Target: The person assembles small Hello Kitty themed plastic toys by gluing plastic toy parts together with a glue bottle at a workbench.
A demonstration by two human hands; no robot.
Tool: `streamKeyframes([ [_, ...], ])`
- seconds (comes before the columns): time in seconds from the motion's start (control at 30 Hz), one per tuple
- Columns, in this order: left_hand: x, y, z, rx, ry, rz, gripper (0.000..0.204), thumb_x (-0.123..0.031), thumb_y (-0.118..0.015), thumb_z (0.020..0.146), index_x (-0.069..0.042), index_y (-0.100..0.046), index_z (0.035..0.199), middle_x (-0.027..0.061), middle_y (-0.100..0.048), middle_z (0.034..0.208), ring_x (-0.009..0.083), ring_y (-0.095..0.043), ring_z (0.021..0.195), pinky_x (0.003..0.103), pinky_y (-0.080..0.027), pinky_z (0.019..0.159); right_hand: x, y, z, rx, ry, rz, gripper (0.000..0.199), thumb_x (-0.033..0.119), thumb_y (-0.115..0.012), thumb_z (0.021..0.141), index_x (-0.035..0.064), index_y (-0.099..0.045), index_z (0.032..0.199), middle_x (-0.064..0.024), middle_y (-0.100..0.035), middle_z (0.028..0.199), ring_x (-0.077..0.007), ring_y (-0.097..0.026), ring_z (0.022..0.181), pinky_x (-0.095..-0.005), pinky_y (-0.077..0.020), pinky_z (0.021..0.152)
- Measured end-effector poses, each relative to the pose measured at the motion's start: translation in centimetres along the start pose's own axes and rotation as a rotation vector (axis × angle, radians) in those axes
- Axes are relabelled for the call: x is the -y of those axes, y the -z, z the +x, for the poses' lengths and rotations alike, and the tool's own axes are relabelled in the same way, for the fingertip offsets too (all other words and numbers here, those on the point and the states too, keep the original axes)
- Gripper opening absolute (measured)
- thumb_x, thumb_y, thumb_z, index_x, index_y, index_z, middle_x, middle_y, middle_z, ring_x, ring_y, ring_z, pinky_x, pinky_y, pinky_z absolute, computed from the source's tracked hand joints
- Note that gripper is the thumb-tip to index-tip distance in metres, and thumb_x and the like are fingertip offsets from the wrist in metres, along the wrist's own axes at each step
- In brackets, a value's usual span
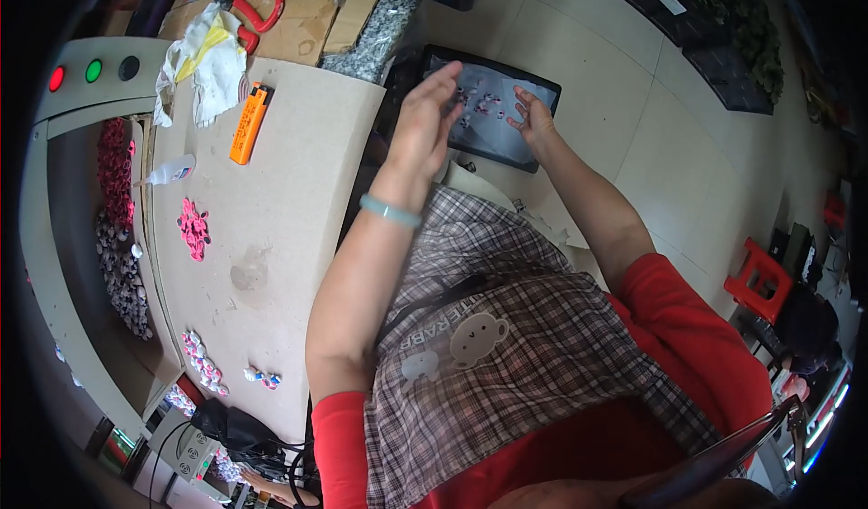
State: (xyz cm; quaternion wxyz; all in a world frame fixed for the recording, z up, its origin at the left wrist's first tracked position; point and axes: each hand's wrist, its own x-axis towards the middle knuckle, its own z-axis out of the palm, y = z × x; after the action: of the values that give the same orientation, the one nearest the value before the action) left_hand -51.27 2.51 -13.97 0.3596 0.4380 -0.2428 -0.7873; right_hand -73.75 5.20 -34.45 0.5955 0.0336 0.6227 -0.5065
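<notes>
My left hand (427, 116) is raised over the near edge of a shallow black tray (533, 152) on the floor, fingers spread and holding nothing; a pale green bangle sits on that wrist. My right hand (533, 118) reaches over the tray's far right part, fingers apart, just above several small pink and white pieces (481, 104) scattered on the tray's grey bottom. Whether its fingertips touch any piece I cannot tell. A checked apron over a red shirt fills the lower middle.
A cardboard-covered table (289, 202) stands at my left with an orange lighter (250, 122), a small glue bottle (172, 171), crumpled white rags (210, 66), and clusters of pink pieces (193, 229). Red-handled scissors (258, 10) lie behind. Black crates (723, 30) and a red stool (758, 278) stand at right.
</notes>
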Motion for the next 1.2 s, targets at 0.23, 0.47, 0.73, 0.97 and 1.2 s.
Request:
streamKeyframes([
  [0.23,-7.0,1.2,-19.7,0.371,-0.028,0.333,0.037,-0.016,-0.056,0.091,0.003,-0.059,0.123,0.0152,-0.060,0.126,0.0281,-0.054,0.121,0.036,-0.040,0.103,1.7,1.0,-6.6,0.284,0.102,-0.252,0.024,0.017,-0.054,0.094,0.0076,-0.063,0.114,-0.0050,-0.064,0.113,-0.0175,-0.061,0.103,-0.0318,-0.0487,0.087],
  [0.47,-6.8,8.0,-36.7,-0.411,-0.573,0.595,0.036,-0.017,-0.065,0.086,0.008,-0.062,0.112,0.0219,-0.066,0.108,0.0319,-0.063,0.104,0.040,-0.047,0.092,8.7,-9.4,-23.9,1.176,0.120,-0.987,0.026,0.014,-0.057,0.093,0.0020,-0.061,0.115,-0.0060,-0.066,0.101,-0.0128,-0.062,0.091,-0.0260,-0.0480,0.078],
  [0.73,-2.0,24.4,-47.5,-1.683,-0.878,0.924,0.020,-0.005,-0.056,0.092,0.001,-0.065,0.109,0.0117,-0.066,0.111,0.0180,-0.062,0.100,0.029,-0.048,0.085,-0.2,-21.6,-42.2,2.032,0.765,-1.325,0.043,0.014,-0.070,0.081,0.0056,-0.059,0.121,-0.0149,-0.062,0.108,-0.0235,-0.059,0.104,-0.0341,-0.0483,0.084],
  [0.97,-1.8,27.9,-47.7,-1.823,-0.610,1.189,0.038,-0.027,-0.052,0.096,0.000,-0.057,0.122,0.0236,-0.049,0.132,0.0373,-0.046,0.122,0.042,-0.036,0.105,-12.6,-24.5,-46.4,1.986,1.879,-1.055,0.037,0.018,-0.067,0.082,0.0061,-0.057,0.116,-0.0147,-0.047,0.126,-0.0328,-0.046,0.116,-0.0407,-0.0440,0.092],
  [1.2,-4.6,27.8,-44.6,-1.534,-0.737,1.020,0.049,-0.040,-0.046,0.098,-0.001,-0.054,0.127,0.0228,-0.054,0.127,0.0373,-0.046,0.122,0.044,-0.036,0.103,-15.1,-34.0,-44.4,1.703,1.615,-1.068,0.023,0.014,-0.057,0.087,0.0055,-0.057,0.108,-0.0132,-0.052,0.114,-0.0313,-0.049,0.105,-0.0422,-0.0433,0.093],
])
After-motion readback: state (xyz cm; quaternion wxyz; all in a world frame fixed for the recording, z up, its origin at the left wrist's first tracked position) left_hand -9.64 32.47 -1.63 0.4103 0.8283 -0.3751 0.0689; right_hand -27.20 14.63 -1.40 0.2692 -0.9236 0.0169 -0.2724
